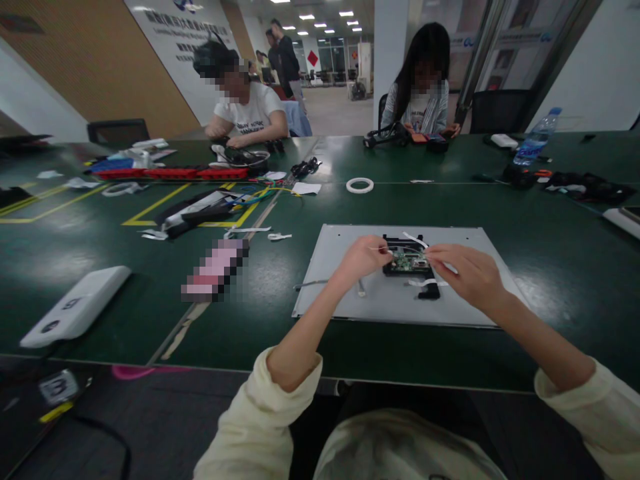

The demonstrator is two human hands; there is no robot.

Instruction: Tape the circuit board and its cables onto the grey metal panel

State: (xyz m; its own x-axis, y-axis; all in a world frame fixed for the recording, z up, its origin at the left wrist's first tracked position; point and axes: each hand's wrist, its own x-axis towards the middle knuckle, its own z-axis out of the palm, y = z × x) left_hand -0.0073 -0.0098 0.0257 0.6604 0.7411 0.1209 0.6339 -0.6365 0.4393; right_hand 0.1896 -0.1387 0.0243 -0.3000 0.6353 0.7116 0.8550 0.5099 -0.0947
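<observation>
A small green circuit board [404,261] in a black frame [429,291] sits on a large light-grey flat panel [330,257] in front of me. My left hand [367,258] is pinched closed at the board's left side, on a thin white wire [400,247]. The wire arches over the board towards my right hand [465,270], whose thumb and forefinger pinch it at the board's right edge. White strips of tape [425,283] lie across the frame. A short grey-white cable end [361,289] rests on the panel below my left hand.
A white tape roll [360,185] lies beyond the panel. To the left are a pixelated pink phone-like item [217,269] and a white box-shaped device [77,305]. A water bottle [537,138] stands far right. Two people sit across the green table [280,287].
</observation>
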